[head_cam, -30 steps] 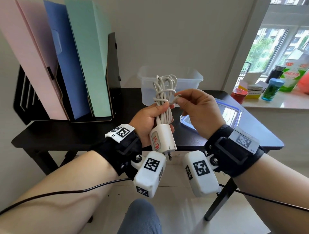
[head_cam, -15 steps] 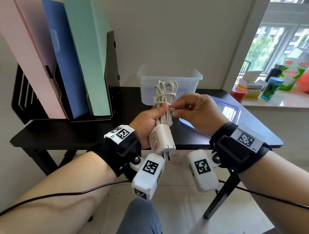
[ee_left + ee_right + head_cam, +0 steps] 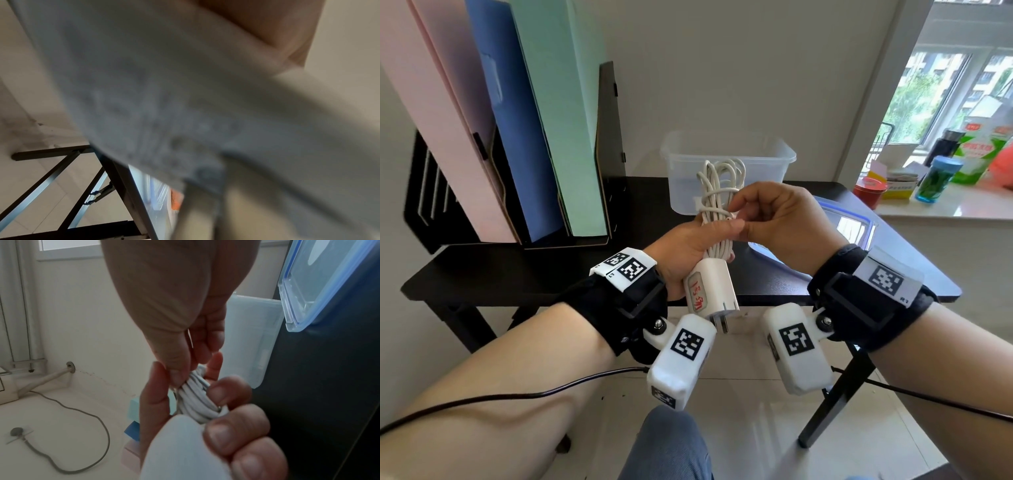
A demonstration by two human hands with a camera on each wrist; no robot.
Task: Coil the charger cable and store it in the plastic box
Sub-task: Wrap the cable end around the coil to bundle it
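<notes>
The white charger cable is gathered into long loops with a turn wound across them. My left hand grips the loops just above the white charger plug, which hangs below the fist. My right hand pinches the cable at the wound turn, touching my left thumb. In the right wrist view, thumb and forefinger meet on the cable bundle, with the left hand's fingers curled round it. The clear plastic box stands open on the table behind the hands. The plug fills the left wrist view as a blur.
A blue-rimmed lid lies on the black table to the right of the hands. A file rack with pink, blue and green folders stands at the left. Bottles and tins sit on the windowsill.
My right hand has brought the cable's end in from the right to the bundle, and a turn now lies across the loops. My left hand keeps its grip.
</notes>
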